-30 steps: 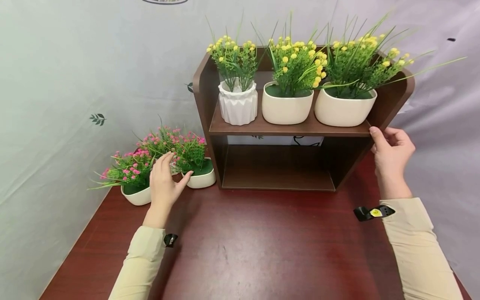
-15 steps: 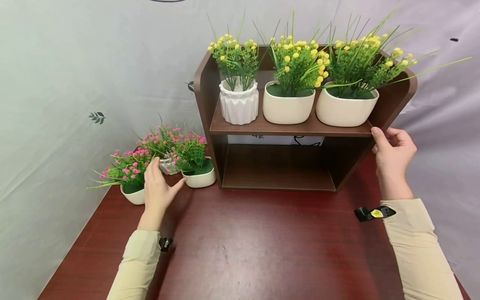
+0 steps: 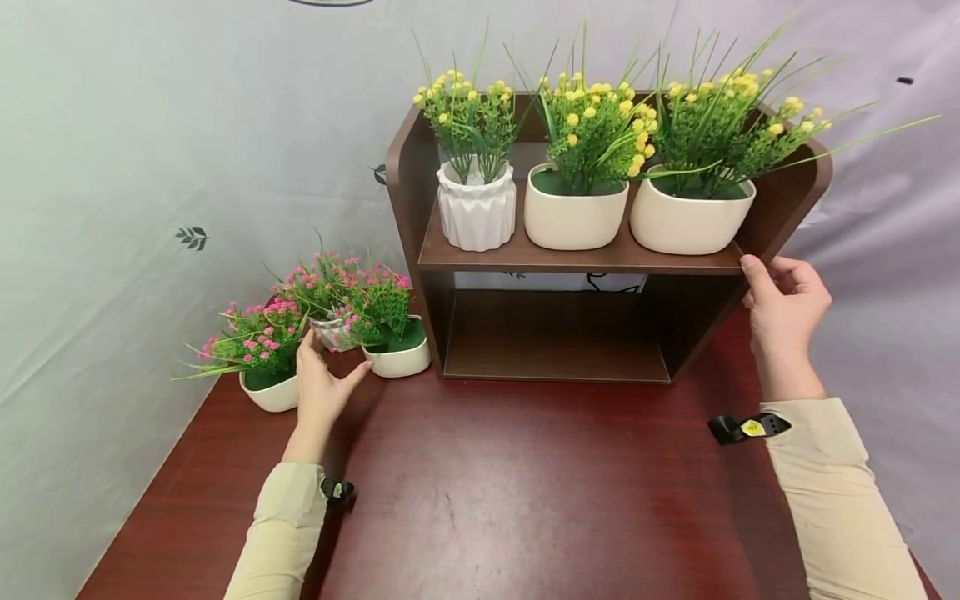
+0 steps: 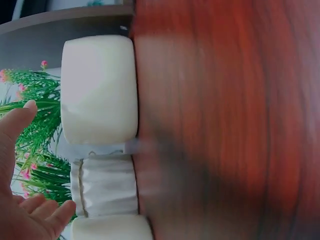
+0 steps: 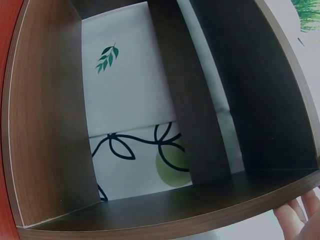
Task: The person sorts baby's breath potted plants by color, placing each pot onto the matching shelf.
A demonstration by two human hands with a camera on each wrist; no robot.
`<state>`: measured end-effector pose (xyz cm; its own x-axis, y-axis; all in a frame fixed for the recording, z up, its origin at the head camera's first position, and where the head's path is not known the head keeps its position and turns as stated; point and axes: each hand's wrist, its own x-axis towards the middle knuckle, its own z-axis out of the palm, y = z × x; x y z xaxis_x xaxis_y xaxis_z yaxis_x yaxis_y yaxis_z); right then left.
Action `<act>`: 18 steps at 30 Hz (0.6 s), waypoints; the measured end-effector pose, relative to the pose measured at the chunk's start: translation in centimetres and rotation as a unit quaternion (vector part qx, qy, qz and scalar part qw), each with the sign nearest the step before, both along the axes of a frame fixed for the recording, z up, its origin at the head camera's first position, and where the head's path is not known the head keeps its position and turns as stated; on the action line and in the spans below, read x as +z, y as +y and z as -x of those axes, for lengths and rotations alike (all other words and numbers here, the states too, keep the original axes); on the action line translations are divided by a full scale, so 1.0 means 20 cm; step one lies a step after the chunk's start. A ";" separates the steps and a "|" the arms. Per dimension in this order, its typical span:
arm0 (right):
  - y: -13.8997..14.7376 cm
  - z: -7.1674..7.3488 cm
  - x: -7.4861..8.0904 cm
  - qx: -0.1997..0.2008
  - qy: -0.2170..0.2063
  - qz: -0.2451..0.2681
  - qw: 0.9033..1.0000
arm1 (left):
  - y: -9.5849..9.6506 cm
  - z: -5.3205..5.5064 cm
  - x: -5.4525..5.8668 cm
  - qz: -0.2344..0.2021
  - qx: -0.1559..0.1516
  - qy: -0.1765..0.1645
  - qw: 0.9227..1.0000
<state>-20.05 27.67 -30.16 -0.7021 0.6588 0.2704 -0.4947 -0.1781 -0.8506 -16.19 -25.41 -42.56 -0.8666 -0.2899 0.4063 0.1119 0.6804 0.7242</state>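
My left hand [image 3: 318, 396] is in front of three potted plants with pink flowers, thumb and fingers spread apart, nothing between them. A ribbed white pot [image 3: 333, 335] stands at the back, between a cream oval pot [image 3: 401, 360] on the right and another cream pot [image 3: 272, 395] on the left. In the left wrist view, the fingertips overlap the rim of the ribbed pot [image 4: 107, 185], while the thumb is over the greenery of the oval pot [image 4: 100, 90]. My right hand [image 3: 789, 321] grips the right side of the brown two-tier shelf [image 3: 555, 358], thumb on its front edge.
On the upper tier stand three yellow-flowered plants: a ribbed white pot [image 3: 477, 212] and two cream oval pots, one central [image 3: 576, 218], one right [image 3: 692, 218]. The lower tier is bare. A patterned cloth [image 3: 285, 125] hangs behind the red-brown table [image 3: 525, 483].
My left hand has drawn back from among the pink flowers, lowering towards the pots, and the ribbed pot has come into view. The right hand keeps its hold on the shelf.
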 end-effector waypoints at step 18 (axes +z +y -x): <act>0.00 -0.01 0.00 0.002 -0.005 -0.007 1.000 | 0.04 0.08 -0.08 -0.225 -0.006 -0.099 0.969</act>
